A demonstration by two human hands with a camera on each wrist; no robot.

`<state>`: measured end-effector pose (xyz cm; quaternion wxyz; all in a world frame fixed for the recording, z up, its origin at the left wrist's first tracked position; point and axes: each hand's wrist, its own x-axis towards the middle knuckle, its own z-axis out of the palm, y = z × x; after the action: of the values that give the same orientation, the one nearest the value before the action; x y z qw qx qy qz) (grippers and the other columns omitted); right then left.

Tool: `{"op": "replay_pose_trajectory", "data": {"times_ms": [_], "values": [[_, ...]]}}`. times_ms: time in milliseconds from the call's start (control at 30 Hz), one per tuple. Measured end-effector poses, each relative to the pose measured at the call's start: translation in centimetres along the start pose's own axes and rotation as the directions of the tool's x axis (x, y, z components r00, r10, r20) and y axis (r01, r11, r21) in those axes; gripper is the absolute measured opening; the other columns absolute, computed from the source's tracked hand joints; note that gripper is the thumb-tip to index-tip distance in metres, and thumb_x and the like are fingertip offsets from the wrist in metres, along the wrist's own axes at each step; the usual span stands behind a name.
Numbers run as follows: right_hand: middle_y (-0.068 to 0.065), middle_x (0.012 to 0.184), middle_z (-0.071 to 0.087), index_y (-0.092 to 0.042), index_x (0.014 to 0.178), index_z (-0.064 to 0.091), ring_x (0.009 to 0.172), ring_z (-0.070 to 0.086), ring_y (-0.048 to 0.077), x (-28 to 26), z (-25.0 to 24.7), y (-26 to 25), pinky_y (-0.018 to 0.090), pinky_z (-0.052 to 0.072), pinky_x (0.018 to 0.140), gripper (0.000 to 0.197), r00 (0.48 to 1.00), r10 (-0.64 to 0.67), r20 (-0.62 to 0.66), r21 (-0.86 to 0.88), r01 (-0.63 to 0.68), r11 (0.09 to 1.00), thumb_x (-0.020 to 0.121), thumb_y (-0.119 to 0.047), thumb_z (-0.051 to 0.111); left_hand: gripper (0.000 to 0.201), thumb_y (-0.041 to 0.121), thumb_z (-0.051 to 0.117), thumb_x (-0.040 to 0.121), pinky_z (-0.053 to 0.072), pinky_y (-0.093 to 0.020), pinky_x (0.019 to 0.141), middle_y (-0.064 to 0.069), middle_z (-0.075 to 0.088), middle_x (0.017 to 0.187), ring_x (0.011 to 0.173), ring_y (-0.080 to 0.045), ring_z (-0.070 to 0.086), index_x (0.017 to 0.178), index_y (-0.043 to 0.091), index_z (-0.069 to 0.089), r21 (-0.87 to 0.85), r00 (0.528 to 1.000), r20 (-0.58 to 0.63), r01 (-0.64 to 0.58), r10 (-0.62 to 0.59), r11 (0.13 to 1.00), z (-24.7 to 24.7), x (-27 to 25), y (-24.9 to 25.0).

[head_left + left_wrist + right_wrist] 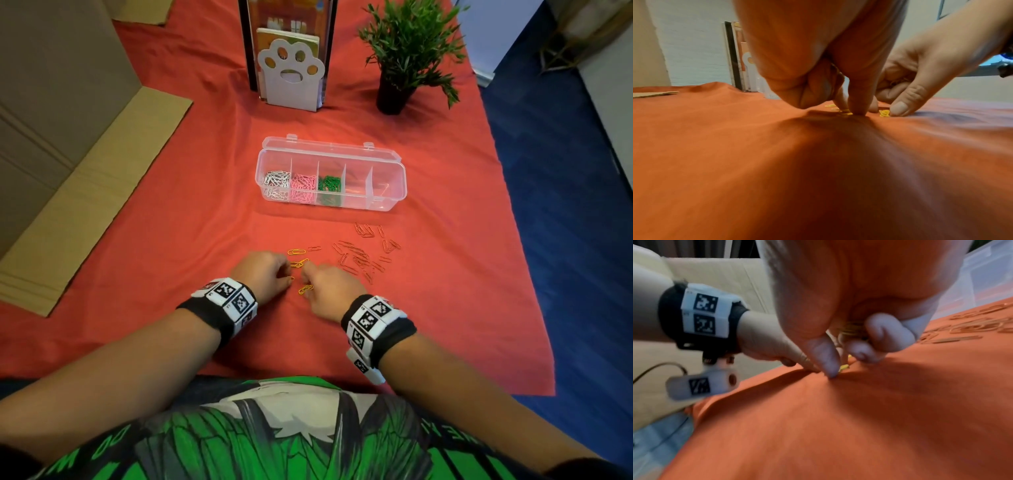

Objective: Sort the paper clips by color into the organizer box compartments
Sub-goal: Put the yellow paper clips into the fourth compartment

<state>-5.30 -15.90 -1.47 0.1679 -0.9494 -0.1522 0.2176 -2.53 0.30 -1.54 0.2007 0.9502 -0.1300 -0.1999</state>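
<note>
Head view: yellow clips between both hands.

Blue floor — red-draped table

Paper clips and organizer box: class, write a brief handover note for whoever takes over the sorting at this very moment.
Left hand: pinching a yellow clip on the red cloth.
Right hand: holds a bunch of yellow clips, reaching for another.
Organizer box: white, pink and green clips fill the three left compartments; the two right ones look nearly empty.
Left: yellow clips by the hands and red clips on the cloth to their right.
</note>
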Motion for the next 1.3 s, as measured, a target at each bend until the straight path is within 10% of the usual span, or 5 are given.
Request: {"op": "replay_pose_trajectory", "data": {"times_ms": [300, 433, 600, 800, 1300], "values": [[0.010, 0.075, 0.058, -0.017, 0.075, 0.047, 0.072, 0.053, 0.027, 0.5, -1.4, 0.9, 0.029, 0.036, 0.062, 0.016, 0.965, 0.222, 0.137, 0.350, -0.257, 0.901, 0.089, -0.020, 0.042, 0.024, 0.014, 0.043, 0.088, 0.032, -0.023, 0.045, -0.005, 0.046, 0.059, 0.046, -0.016, 0.041, 0.065, 0.016, 0.048, -0.651, 0.924, 0.237, 0.380, -0.300, 0.657, -1.1, 0.1, 1.1], [0.001, 0.055, 0.044, -0.019, 0.067, 0.045, 0.042, 0.043, 0.017, 0.2, -2.8, 2.3, 0.015, 0.024, 0.039, 0.005, 0.935, 0.223, 0.277, 0.921, -0.325, 0.215, 0.063, -0.017, 0.045, 0.015, 0.014, 0.036, 0.065, 0.034, -0.012, 0.039, 0.000, 0.047, 0.049, 0.038, -0.011, 0.041, 0.064, 0.012, 0.051, -0.891, 0.879, 0.453, 0.449, -0.149, -0.063, -3.2, -0.1, 1.0], [0.001, 0.065, 0.048, -0.015, 0.071, 0.054, 0.048, 0.046, 0.011, 0.4, -3.7, 3.2, 0.018, 0.027, 0.039, 0.021, 0.959, 0.097, 0.265, 0.948, -0.240, -0.210, 0.085, -0.026, 0.040, 0.022, 0.018, 0.044, 0.084, 0.038, -0.013, 0.039, 0.000, 0.052, 0.055, 0.040, -0.008, 0.047, 0.071, 0.015, 0.061, -0.914, 0.896, 0.355, 0.393, -0.267, 0.102, -3.4, 1.1, 1.7], [-0.002, 0.054, 0.048, -0.020, 0.068, 0.056, 0.044, 0.041, 0.013, 2.4, -2.7, 2.2, 0.017, 0.028, 0.037, 0.014, 0.909, 0.375, 0.182, 0.743, -0.377, 0.553, 0.081, -0.019, 0.057, 0.018, 0.035, 0.067, 0.080, 0.036, -0.022, 0.065, -0.002, 0.066, 0.078, 0.072, -0.017, 0.058, 0.091, 0.021, 0.070, -0.288, 0.980, -0.083, 0.152, -0.183, 0.946, -1.4, 2.4, 1.5], [0.013, 0.106, 0.056, -0.015, 0.110, 0.048, 0.096, 0.060, 0.036, 3.7, -1.7, -0.4, 0.037, 0.045, 0.069, 0.025, 0.996, -0.051, -0.068, -0.069, 0.047, 0.996, 0.085, -0.014, 0.049, 0.021, 0.029, 0.057, 0.087, 0.034, -0.029, 0.065, -0.012, 0.067, 0.088, 0.084, -0.030, 0.060, 0.089, 0.009, 0.063, -0.051, 0.994, -0.047, 0.098, -0.101, 0.994, -0.6, 0.8, -0.2]]}}
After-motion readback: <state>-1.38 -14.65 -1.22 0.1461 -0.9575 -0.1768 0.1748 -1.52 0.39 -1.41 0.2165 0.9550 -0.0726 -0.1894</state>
